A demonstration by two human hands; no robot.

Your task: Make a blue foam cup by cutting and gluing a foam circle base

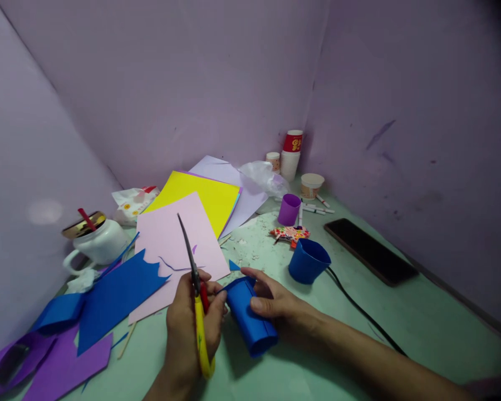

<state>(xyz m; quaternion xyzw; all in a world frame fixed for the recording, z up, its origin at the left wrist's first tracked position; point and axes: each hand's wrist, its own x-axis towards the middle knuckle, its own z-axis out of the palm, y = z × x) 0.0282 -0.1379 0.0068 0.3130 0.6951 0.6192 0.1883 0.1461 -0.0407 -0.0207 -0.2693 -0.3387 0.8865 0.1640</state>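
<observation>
My left hand point(181, 320) is closed around a pair of scissors point(201, 334) with yellow and red handles, its dark blades pointing up and away. The thumb and fingertips of that hand also meet at the upper left edge of a blue rolled tube point(250, 320). My right hand point(275, 301) grips this tube from the right, thumb on its side; a seam runs along it. To the right stands a shorter blue ring point(309, 262), apart from both hands. A small blue scrap point(234, 265) lies just beyond the tube.
Left are cut blue sheet point(117, 301), purple pieces point(73, 367) and a white mug point(102, 242). Behind lie pink point(171, 223) and yellow sheets point(200, 195). A phone point(371, 250), black cable point(365, 312), purple ring point(289, 210) and paper cups point(291, 161) sit right.
</observation>
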